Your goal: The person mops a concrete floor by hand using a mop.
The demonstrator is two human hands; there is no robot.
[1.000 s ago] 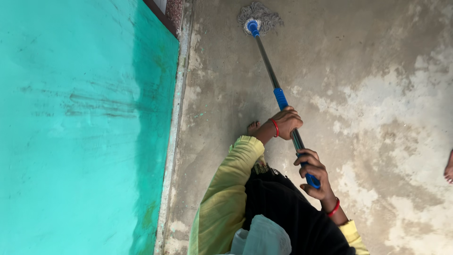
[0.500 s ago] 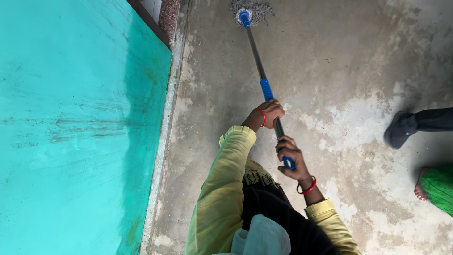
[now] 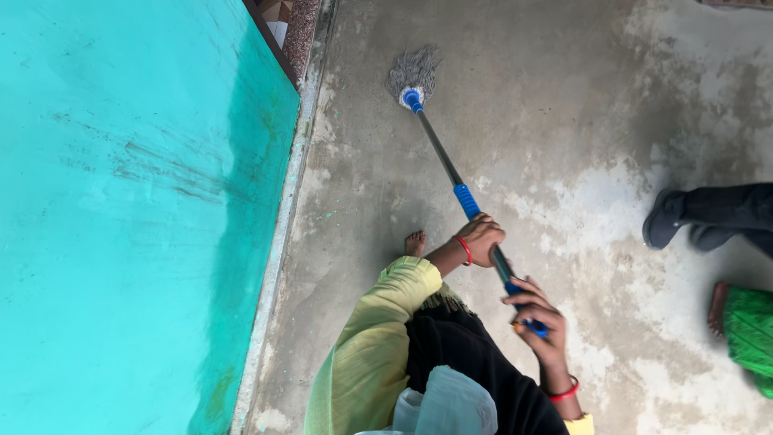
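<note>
Mop (image 3: 463, 197) being held in both hands over a concrete floor (image 3: 564, 105).

The left hand (image 3: 483, 240) is gripping the shaft just below the blue sleeve, fingers curled fully around it; the right hand (image 3: 538, 322) is closing its fingers around the blue end grip, nearer the body. Beyond the left fingers the shaft is slanting away to the grey mop head (image 3: 412, 74), which is lying on the floor. A bare foot (image 3: 415, 242) is showing just beside the left wrist. To the left of the hands a turquoise wall (image 3: 137, 209) is running along the floor's edge. Well right of the right hand, other people's feet (image 3: 668, 219) are standing on the floor.
</note>
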